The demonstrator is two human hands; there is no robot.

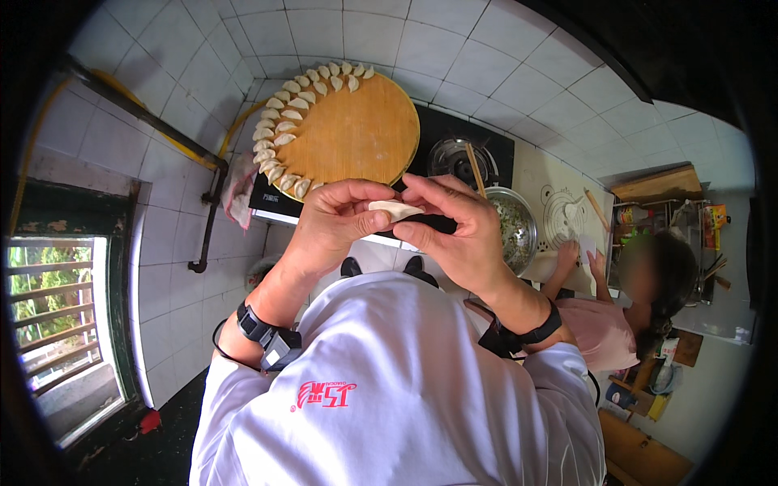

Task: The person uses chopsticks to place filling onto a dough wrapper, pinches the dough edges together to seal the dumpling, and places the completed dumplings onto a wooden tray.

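A folded dumpling [396, 210] is held up between my two hands, over the front edge of the stove. My left hand [342, 220] pinches its left end between thumb and fingers. My right hand [453, 222] has its fingertips at the pointed right end. Beyond my hands lies a round wooden board [364, 130], with rows of dumplings [285, 126] curving along its left and far rim. Right of my right hand stands a metal bowl [516, 225] of chopped filling, and chopsticks [475, 169] rest at its far side.
A black gas stove [462, 152] is under the board. At right, another person [592, 322] works at a mat [562, 212] with a rolling pin [596, 209]. A rack [665, 212] of kitchen goods stands farther right. A dark pipe [152, 121] runs along the left tiled wall.
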